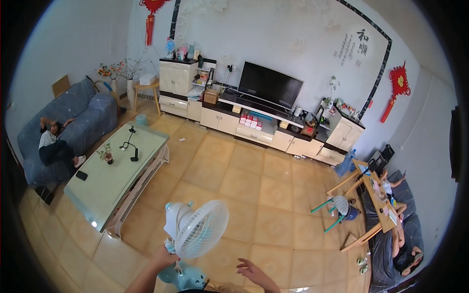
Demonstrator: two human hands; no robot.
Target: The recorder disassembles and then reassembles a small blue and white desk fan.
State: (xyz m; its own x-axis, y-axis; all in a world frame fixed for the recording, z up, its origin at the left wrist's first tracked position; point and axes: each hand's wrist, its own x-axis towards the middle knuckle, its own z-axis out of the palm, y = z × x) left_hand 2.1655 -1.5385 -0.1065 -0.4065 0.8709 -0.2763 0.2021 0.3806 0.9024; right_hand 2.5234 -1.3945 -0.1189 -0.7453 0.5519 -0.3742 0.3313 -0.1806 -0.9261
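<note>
A white and pale blue electric fan (202, 229) stands upright low in the middle of the head view, its round grille facing right. My left hand (163, 257) is closed around the narrow neck just under the fan's head. Below that hand is a rounded light blue base (183, 276), partly cut off by my body at the lower edge. To the right of the fan, my right hand (251, 270) is held in the air with its fingers apart and nothing in it.
A pale green coffee table (93, 195) stands at left before a grey sofa (73, 112) with a person on it. A television (270, 84) sits on a long cabinet (220, 118). At right are a stool (340, 204), a wooden table (386, 215) and people on another sofa.
</note>
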